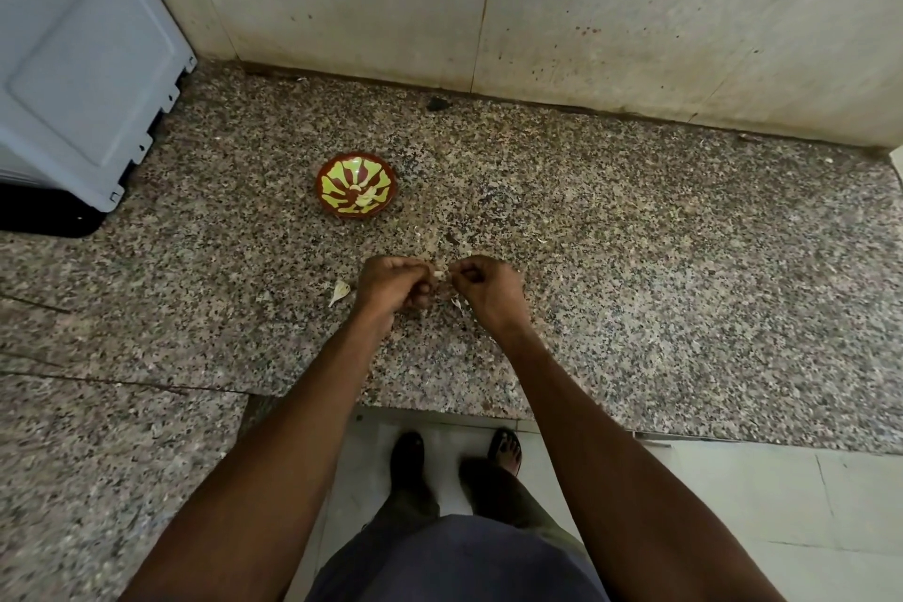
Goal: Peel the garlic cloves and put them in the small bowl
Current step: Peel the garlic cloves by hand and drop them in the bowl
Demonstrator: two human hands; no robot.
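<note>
**Garlic clove held between both hands above the counter**

Both hands meet over the speckled granite counter [635,259]. The left hand [393,281] and the right hand [483,286] have their fingers curled, and together they pinch a pale garlic clove [440,275] that shows in the narrow gap between them. The small bowl [356,185], red-brown with a yellow-green pattern, stands on the counter beyond the hands and slightly to their left, well apart from them; pale peeled cloves [367,197] lie inside it. A loose piece of garlic skin [340,291] lies on the counter just beside the left hand, on its outer side. Smaller scraps of skin [457,303] lie beneath the hands.
</note>
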